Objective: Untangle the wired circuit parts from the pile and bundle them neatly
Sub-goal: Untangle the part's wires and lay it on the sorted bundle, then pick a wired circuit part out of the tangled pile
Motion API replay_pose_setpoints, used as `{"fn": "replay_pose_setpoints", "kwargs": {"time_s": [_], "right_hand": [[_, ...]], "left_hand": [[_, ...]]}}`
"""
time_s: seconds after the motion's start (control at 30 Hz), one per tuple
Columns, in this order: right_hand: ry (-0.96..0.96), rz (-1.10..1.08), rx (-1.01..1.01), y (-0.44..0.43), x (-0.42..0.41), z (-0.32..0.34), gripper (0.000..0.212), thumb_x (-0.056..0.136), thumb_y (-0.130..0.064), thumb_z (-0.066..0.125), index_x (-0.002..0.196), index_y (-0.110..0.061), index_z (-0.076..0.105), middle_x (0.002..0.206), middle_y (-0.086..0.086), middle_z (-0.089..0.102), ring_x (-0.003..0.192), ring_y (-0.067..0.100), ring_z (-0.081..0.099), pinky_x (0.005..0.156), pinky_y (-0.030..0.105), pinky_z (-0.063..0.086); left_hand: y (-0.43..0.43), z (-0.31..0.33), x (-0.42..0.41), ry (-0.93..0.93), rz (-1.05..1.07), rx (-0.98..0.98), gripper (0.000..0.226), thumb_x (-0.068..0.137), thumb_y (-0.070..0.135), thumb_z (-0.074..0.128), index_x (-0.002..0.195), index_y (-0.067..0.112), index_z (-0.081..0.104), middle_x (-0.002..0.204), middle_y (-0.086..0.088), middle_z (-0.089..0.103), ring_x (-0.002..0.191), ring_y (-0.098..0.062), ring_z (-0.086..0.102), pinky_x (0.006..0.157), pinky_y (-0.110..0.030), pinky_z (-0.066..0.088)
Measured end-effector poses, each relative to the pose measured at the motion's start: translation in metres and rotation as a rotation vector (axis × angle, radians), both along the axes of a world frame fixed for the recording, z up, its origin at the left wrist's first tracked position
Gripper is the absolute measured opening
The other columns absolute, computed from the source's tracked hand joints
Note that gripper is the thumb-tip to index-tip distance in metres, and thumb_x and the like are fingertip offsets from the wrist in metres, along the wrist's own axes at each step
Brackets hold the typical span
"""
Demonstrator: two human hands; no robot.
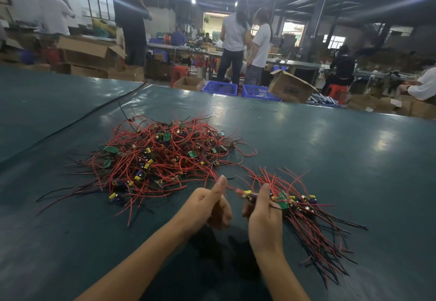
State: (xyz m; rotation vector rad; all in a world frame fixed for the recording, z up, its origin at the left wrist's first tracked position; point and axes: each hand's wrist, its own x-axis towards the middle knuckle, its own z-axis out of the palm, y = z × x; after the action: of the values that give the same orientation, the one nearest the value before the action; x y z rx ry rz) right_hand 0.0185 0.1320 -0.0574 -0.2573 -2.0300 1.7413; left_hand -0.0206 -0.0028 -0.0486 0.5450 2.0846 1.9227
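Observation:
A tangled pile of circuit parts [153, 156] with red and black wires, green boards and yellow-topped capacitors lies on the dark green table [330, 149], ahead and left of my hands. My right hand [264, 211] grips a bundle of sorted parts [304, 208], its wires fanning out to the lower right. My left hand [207, 204] pinches a red wire [230, 187] that runs between the pile and the bundle, thumb raised. One part with a capacitor [247, 193] hangs between both hands.
A black seam or cable [82, 117] crosses the table at the left. Beyond the far edge stand blue crates [220, 87], cardboard boxes [291, 87], red stools and several people at other benches.

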Motion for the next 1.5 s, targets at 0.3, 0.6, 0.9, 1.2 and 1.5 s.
{"fn": "replay_pose_setpoints", "kwargs": {"time_s": [0.3, 0.6, 0.9, 1.2, 1.5], "right_hand": [[-0.183, -0.101, -0.618, 0.03, -0.009, 0.012, 0.036, 0.101, -0.043, 0.048, 0.083, -0.016, 0.065, 0.065, -0.002, 0.048, 0.038, 0.005, 0.035, 0.032, 0.018, 0.026], [-0.139, 0.03, -1.109, 0.04, -0.006, 0.024, 0.017, 0.101, -0.02, 0.052, 0.088, -0.012, 0.06, 0.072, -0.005, 0.061, 0.039, 0.002, 0.04, 0.033, 0.014, 0.031], [-0.143, 0.022, -1.301, 0.047, -0.01, 0.019, 0.017, 0.102, -0.022, 0.05, 0.091, -0.013, 0.06, 0.071, -0.008, 0.064, 0.034, 0.001, 0.037, 0.034, 0.01, 0.033], [-0.253, 0.038, -1.23, 0.049, -0.011, 0.015, 0.024, 0.104, -0.027, 0.044, 0.095, -0.014, 0.062, 0.066, -0.01, 0.069, 0.031, 0.0, 0.04, 0.03, 0.011, 0.03], [-0.325, 0.096, -1.32, 0.048, -0.009, 0.013, 0.022, 0.103, -0.033, 0.045, 0.09, -0.021, 0.059, 0.052, -0.009, 0.055, 0.03, 0.0, 0.038, 0.025, 0.012, 0.026]], "left_hand": [[-0.043, -0.007, -0.026, 0.745, 0.656, -0.543, 0.051, 0.095, 0.051, 0.041, 0.068, 0.013, 0.063, 0.068, 0.002, 0.061, 0.066, -0.016, 0.056, 0.062, -0.038, 0.049], [-0.07, -0.015, -0.043, 0.675, 0.886, -0.756, 0.012, 0.087, 0.028, 0.067, 0.091, 0.017, 0.066, 0.099, -0.002, 0.055, 0.093, -0.026, 0.055, 0.083, -0.042, 0.042], [-0.075, -0.018, -0.047, 0.409, 0.668, -1.014, 0.027, 0.087, 0.036, 0.058, 0.111, 0.026, 0.052, 0.103, 0.003, 0.052, 0.099, -0.022, 0.055, 0.09, -0.04, 0.04], [-0.072, -0.016, -0.043, 0.611, 0.713, -0.762, 0.02, 0.092, 0.019, 0.063, 0.111, 0.015, 0.059, 0.1, -0.001, 0.057, 0.069, -0.016, 0.057, 0.06, -0.034, 0.051], [-0.059, -0.009, -0.037, 0.857, 0.725, -0.425, 0.018, 0.083, 0.007, 0.07, 0.099, 0.009, 0.063, 0.103, 0.002, 0.049, 0.072, -0.007, 0.051, 0.072, -0.012, 0.046]]}}
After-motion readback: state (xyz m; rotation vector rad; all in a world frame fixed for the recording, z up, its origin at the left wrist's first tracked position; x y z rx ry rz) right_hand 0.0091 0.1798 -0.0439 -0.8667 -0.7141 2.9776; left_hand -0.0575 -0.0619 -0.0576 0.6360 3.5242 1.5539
